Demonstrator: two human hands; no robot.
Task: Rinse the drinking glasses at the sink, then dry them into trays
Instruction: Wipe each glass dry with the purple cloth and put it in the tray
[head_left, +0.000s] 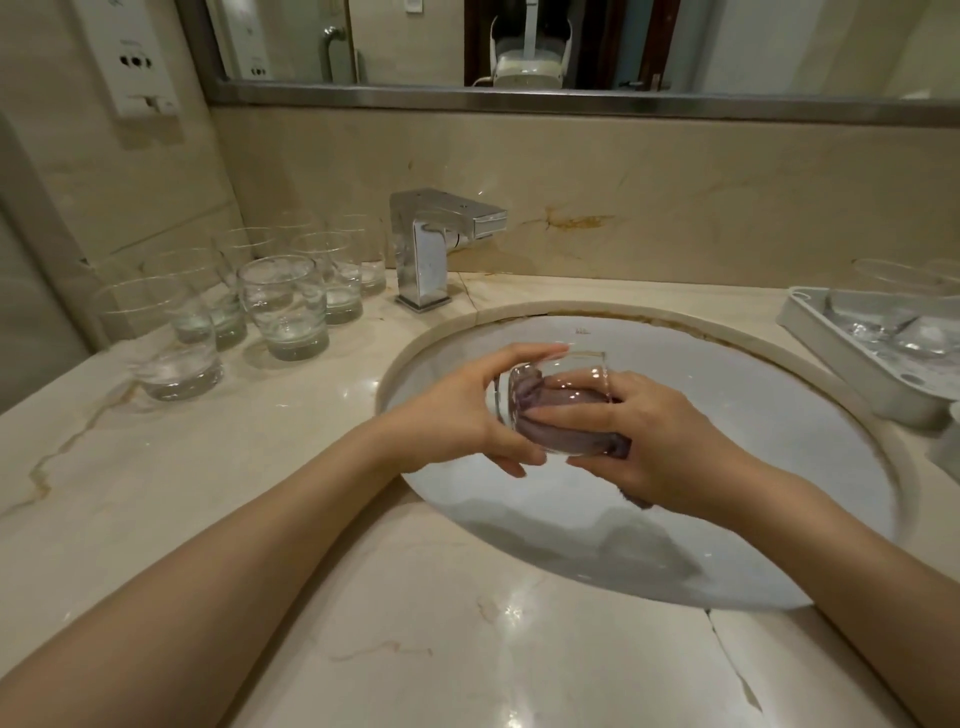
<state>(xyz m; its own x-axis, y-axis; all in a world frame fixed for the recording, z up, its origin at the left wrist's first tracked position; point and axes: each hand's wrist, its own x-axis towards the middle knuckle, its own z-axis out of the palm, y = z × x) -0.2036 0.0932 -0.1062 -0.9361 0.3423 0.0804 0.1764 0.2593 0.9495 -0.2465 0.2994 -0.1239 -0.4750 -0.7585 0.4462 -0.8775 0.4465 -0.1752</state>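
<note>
Over the sink (675, 364): one glass (550, 400) on its side, left hand (467, 415) curled round its base, right hand (660, 436) pressing a purple cloth (545, 421) inside. Best turned slowly, wiped to the bottom. On the worktop (311, 519): about eight waiting glasses (283, 306), one tray (857, 364) holding several.

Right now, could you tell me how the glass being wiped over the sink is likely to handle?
The glass looks thin-walled and clear, so probably fragile over the hard sink. Likely slippery if wet. The left hand grips it on its side; set down so, it might roll.
</note>
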